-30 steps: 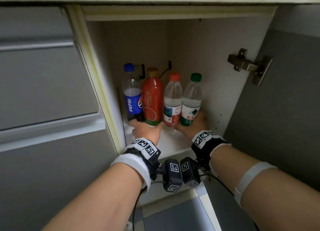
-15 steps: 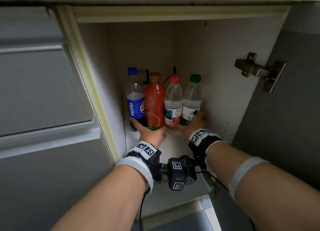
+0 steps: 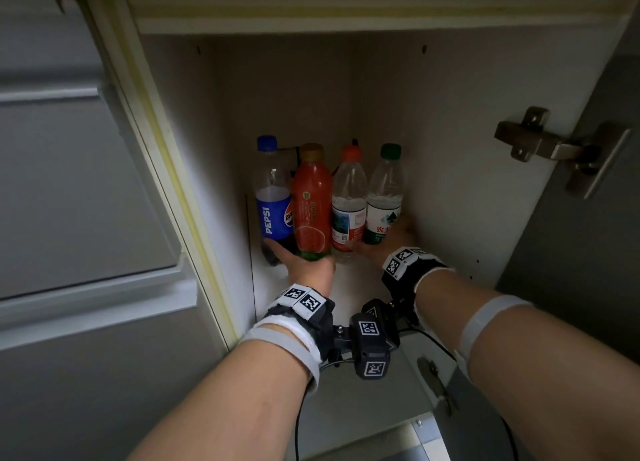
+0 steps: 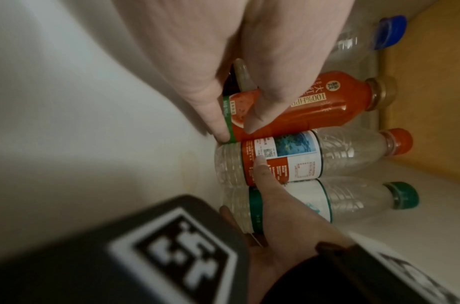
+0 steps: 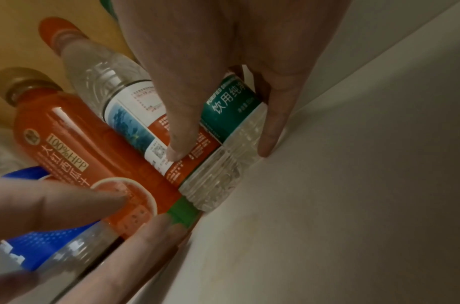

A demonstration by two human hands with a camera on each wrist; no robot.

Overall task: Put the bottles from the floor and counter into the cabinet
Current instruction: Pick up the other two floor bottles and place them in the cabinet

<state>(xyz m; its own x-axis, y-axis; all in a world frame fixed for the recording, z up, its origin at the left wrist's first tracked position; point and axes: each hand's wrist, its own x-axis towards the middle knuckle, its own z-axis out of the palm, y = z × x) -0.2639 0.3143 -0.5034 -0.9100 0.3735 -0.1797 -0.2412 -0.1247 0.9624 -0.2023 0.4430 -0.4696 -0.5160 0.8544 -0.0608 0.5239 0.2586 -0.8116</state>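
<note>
Four bottles stand upright in a touching row at the back of the cabinet (image 3: 433, 121), and my hands bracket them low down. My left hand (image 3: 304, 263) sits at about seven o'clock from the row: its straight fingers (image 4: 218, 115) press the base of the red juice bottle (image 3: 311, 201), and the Pepsi bottle (image 3: 273, 204) stands just beside them at nine o'clock. My right hand (image 3: 388, 244) sits at about five o'clock: its thumb (image 5: 182, 131) lies flat on the label of the red-capped water bottle (image 3: 349, 201), while the other fingers reach round the far side of the green-capped water bottle (image 3: 384, 197), one fingertip down on the cabinet floor. Both hands push with straight fingers; neither is curled round a bottle. The open door's hinge (image 3: 550, 145) shows at two o'clock.
</note>
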